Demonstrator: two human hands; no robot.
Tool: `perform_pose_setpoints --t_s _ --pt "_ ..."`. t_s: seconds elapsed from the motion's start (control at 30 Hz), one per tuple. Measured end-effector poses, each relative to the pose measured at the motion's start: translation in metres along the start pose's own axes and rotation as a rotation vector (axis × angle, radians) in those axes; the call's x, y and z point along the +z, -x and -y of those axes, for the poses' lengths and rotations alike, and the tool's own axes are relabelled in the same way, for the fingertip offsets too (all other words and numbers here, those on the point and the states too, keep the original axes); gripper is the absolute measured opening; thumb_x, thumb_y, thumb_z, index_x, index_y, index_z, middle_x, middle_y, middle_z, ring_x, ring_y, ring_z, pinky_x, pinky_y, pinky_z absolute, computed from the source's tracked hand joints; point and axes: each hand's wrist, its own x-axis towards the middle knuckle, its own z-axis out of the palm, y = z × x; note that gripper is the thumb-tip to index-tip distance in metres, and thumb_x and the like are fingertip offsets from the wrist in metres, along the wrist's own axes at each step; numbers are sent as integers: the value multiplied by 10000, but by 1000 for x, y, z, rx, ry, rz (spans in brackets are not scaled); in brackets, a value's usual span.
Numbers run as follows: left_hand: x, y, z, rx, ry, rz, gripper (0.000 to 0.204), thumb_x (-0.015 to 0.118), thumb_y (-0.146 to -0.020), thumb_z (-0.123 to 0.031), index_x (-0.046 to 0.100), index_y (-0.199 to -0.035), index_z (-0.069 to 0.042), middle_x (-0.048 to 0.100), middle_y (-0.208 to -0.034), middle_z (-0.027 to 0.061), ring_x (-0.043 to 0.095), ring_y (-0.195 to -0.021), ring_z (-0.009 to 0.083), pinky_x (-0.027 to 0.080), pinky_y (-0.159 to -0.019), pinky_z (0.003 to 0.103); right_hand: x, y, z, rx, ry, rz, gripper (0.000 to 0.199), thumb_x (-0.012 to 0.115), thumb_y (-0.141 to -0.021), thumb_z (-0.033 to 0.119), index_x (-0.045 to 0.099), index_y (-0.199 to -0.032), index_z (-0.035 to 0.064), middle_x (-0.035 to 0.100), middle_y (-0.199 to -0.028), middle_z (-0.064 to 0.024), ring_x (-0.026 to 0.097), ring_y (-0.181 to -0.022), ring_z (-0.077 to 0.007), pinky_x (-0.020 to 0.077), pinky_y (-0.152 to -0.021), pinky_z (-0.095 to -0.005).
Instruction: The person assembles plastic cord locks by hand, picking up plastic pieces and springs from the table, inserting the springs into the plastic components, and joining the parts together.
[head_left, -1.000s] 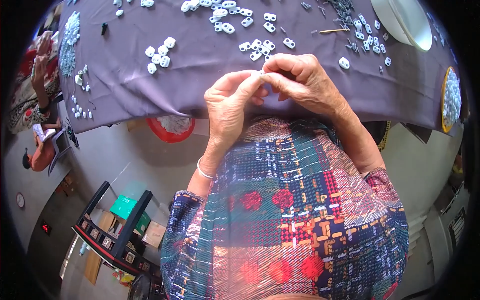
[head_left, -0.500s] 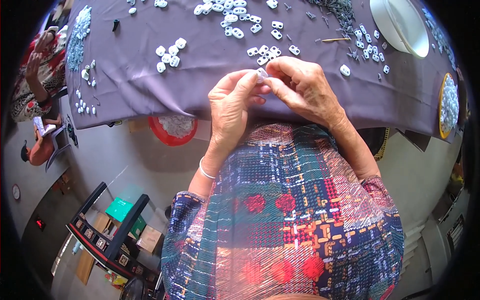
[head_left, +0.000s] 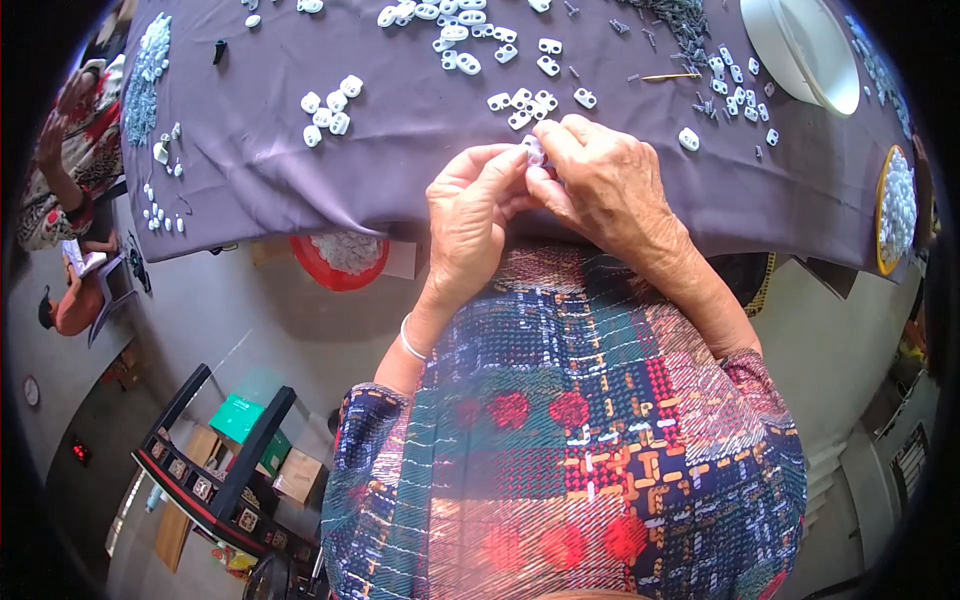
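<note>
Near the front edge of the cloth, I hold a small white plastic cord lock (head_left: 534, 152) in the air between both hands. My left hand (head_left: 468, 215) is closed, its thumb and forefinger pinching the piece from the left. From the right, my right hand (head_left: 612, 190) is also closed on it, its thumb and bent fingers at the piece; the fingers hide most of it. Just beyond my fingertips lies a small cluster of white two-holed cord locks (head_left: 521, 98). A single cord lock (head_left: 689, 139) rests to the right of my right hand.
Grey springs (head_left: 680, 28) are heaped at the back, near a thin pointed tool (head_left: 670, 77). A white tub (head_left: 790, 60) stands at back right. A yellow-rimmed bowl (head_left: 884, 235) and a red bowl (head_left: 302, 258) hold small white parts. Another person (head_left: 65, 160) sits at left.
My right hand has turned further over the cord lock, its fingers now closer around it. Both hands have shifted slightly right, while the view has moved a little.
</note>
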Motion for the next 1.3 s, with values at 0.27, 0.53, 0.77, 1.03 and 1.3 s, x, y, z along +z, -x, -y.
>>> perform_pose_setpoints --t_s 0.27,0.53,0.77,1.03,1.3 --pt "0 1 4 79 -109 -46 116 585 -866 -61 604 -918 41 644 -809 100 634 -700 143 540 -637 248 9 1 -11 -112 -153 27 150 604 -755 129 501 -780 23 541 -688 -109 578 -620 -282 476 -541 -365" --pt "-5 3 14 136 -127 -90 117 591 -863 -56 609 -904 52 642 -787 97 627 -680 133 544 -620 246 15 3 -13 -173 -206 45 139 593 -768 108 485 -768 22 532 -667 -107 568 -609 -278 469 -535 -361" --pt "-4 3 16 145 -113 -103 122 595 -864 -59 609 -904 55 642 -780 97 623 -666 128 543 -611 242 17 4 -12 -208 -198 32 131 580 -782 100 475 -778 23 520 -650 -101 557 -600 -265 463 -534 -356" --pt "-4 2 15 163 -116 -122 114 600 -860 -55 611 -903 50 646 -785 97 624 -671 126 543 -625 241 24 5 -8 -220 -176 -5 131 571 -788 89 459 -768 24 514 -652 -102 551 -589 -266 462 -528 -357" --pt "-10 8 -7 321 -249 -153 48 601 -851 -34 588 -855 13 636 -798 60 612 -674 123 514 -610 231 9 15 -13 -93 -398 -171 367 688 -744 62 554 -1075 -21 559 -729 -97 549 -569 -178 460 -532 -290"
